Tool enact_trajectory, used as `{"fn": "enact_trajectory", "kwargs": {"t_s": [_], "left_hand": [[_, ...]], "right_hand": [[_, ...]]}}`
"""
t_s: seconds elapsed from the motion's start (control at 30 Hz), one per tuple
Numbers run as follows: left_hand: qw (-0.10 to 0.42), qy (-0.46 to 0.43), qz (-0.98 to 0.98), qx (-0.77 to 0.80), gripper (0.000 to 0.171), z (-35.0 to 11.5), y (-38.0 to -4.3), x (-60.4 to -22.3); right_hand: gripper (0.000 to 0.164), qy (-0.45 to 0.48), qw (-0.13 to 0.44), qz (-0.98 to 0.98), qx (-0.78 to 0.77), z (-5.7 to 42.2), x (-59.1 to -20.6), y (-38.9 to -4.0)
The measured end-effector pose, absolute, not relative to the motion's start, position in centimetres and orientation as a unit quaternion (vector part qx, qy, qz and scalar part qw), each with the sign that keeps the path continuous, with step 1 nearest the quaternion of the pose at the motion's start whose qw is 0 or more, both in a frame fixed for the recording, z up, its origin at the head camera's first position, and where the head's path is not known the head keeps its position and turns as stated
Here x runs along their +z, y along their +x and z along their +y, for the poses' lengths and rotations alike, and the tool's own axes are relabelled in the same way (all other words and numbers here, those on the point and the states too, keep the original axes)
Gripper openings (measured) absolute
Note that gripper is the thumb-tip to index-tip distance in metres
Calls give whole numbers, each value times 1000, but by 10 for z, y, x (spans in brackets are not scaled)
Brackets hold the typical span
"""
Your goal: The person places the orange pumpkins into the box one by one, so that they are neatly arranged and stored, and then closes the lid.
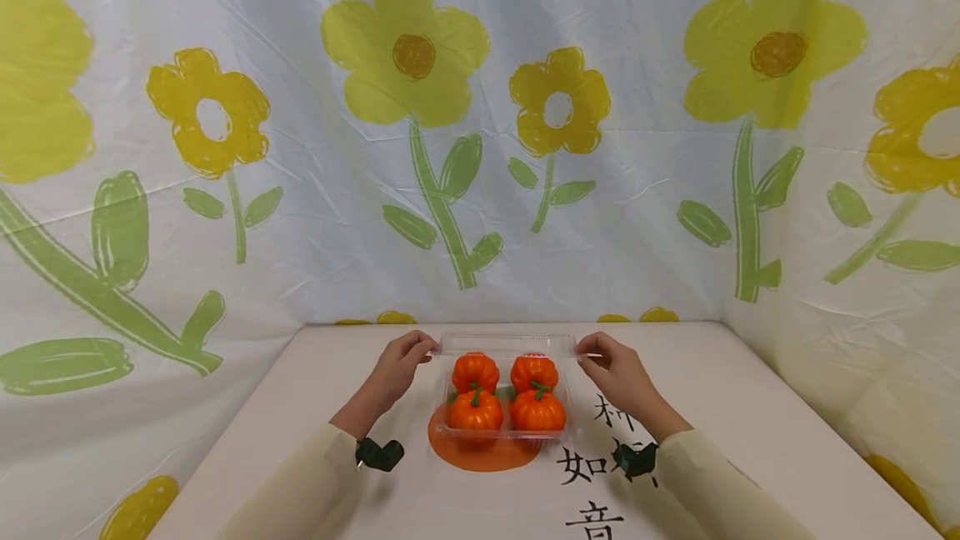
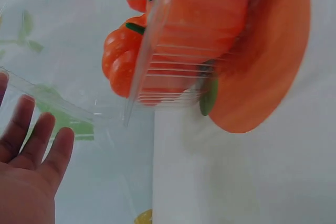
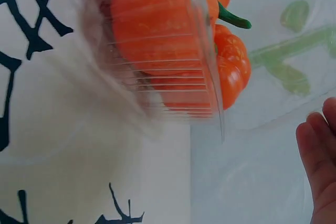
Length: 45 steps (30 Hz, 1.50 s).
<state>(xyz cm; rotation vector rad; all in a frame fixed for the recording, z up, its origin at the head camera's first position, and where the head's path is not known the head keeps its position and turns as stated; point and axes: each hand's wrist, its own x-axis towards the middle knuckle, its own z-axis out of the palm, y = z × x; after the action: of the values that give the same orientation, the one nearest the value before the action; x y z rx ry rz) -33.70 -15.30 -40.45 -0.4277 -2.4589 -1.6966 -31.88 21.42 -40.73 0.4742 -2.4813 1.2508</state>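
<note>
A clear plastic clamshell box (image 1: 504, 434) sits on the table with its hinged lid (image 1: 510, 345) raised at the far side. Several small orange toy pumpkins (image 1: 476, 412) with green stems fill the tray in two rows. My left hand (image 1: 396, 372) pinches the lid's left corner, and my right hand (image 1: 619, 372) pinches its right corner. Seen from the left wrist, spread fingers (image 2: 43, 142) lie along the lid's edge; the thumb is out of view. In the right wrist view, fingertips (image 3: 315, 140) appear beside the faint lid edge.
Beneath the box, the pale tabletop (image 1: 315, 373) bears a printed orange round shape (image 1: 483, 458) and black characters (image 1: 585, 467) to the right. A flower-patterned curtain (image 1: 300, 190) closes off the back and sides.
</note>
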Motion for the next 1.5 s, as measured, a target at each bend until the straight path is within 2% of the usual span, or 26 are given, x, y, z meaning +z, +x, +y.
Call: {"fn": "enact_trajectory", "kwargs": {"t_s": [0.13, 0.4, 0.53, 0.67, 0.8, 0.97, 1.07, 1.2, 1.5], "left_hand": [[46, -137, -818, -557, 30, -153, -328, -409], [3, -95, -817, -569, 29, -150, -316, -420], [-1, -85, -819, -568, 27, -149, -313, -429], [-4, -77, -813, -576, 25, -147, -309, -436], [-12, -70, -812, -580, 28, -147, -307, -442], [-30, -63, -813, -578, 37, -147, -303, -446], [-40, -60, -812, -579, 42, -146, -301, -449], [-48, -61, -814, -576, 47, -146, -298, -453], [-85, -72, -816, -567, 58, -146, -290, -457]], "right_hand": [[12, 173, 149, -870, 437, 217, -414, -313], [17, 208, 145, -864, 435, 222, -421, -301], [23, 210, 145, -865, 431, 223, -423, -296], [20, 181, 139, -876, 426, 223, -425, -292], [16, 131, 91, -874, 458, 222, -426, -289], [46, 101, -7, -843, 528, 221, -426, -284], [58, 101, -45, -831, 546, 220, -427, -282], [63, 94, -74, -817, 564, 218, -431, -280], [64, 53, -100, -803, 584, 214, -443, -275]]}}
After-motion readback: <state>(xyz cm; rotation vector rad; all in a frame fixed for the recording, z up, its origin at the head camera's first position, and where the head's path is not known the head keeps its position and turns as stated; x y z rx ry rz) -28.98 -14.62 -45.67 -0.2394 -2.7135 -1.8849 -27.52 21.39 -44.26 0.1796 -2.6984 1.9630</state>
